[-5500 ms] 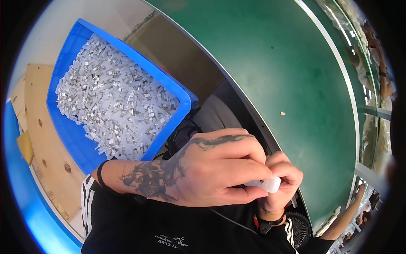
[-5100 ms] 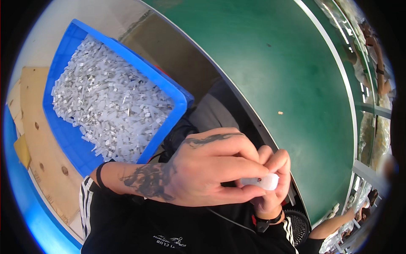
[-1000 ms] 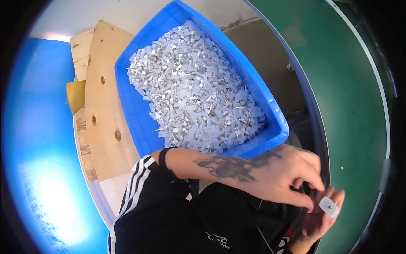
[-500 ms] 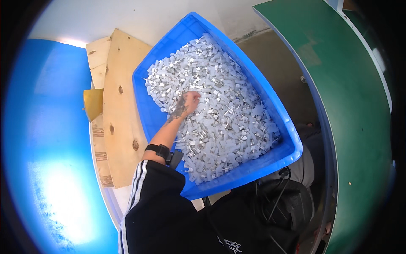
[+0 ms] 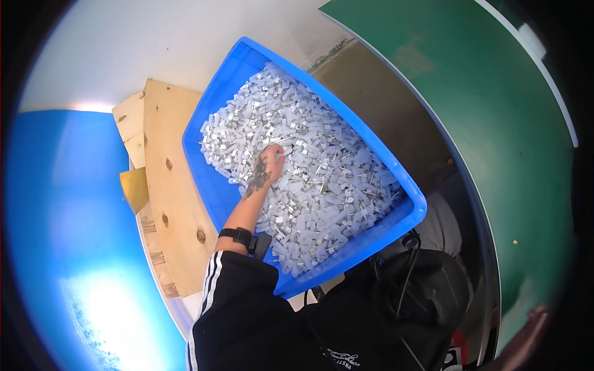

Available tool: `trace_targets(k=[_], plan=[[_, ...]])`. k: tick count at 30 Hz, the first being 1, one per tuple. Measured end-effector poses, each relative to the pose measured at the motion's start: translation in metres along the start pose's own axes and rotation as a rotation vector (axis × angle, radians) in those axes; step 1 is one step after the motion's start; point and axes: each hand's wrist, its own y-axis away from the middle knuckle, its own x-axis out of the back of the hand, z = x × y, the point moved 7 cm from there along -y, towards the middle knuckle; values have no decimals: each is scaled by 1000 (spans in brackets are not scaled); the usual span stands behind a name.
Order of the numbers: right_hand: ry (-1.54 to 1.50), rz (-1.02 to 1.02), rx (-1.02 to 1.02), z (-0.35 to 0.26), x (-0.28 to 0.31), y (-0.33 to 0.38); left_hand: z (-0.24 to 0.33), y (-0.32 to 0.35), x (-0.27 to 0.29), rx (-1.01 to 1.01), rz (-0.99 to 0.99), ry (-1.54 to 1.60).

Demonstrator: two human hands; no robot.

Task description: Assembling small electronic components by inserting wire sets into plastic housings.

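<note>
A blue plastic bin (image 5: 223, 191) holds a heap of several small white and silver parts (image 5: 334, 179). My left hand (image 5: 267, 166) reaches into the middle of the heap, palm down, fingers curled among the parts; a grip cannot be made out. The forearm carries a dark wristband (image 5: 238, 236) and a black sleeve with white stripes. A blurred reddish sliver at the lower right rim looks like my right hand (image 5: 533, 320), beside the green surface; its fingers cannot be made out.
A curved green surface with a metal edge (image 5: 495, 123) runs along the right. Pale wooden boards (image 5: 167, 204) lie left of the bin, on a blue floor area (image 5: 62, 216). A dark seat and cables (image 5: 414, 284) sit below the bin.
Earlier both hands held a small white piece near my body. My left hand has since gone into the bin and now sits slightly deeper in the heap; the view has swung left.
</note>
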Motion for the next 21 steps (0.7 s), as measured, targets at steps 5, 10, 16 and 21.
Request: trace_targets(k=[5,10,16,21], plan=[[-164,-452,-333,21,-125,56,41,25,69,88,268,384],[-424,-874,-300,11,-201,74,224,89,132,-388,259,920],[-376,-785,-36,-15,-207,59,334,132,159,-791,16,941],[-287,-593,139,-16,-170,49,362,141,144,-942,-11,811]])
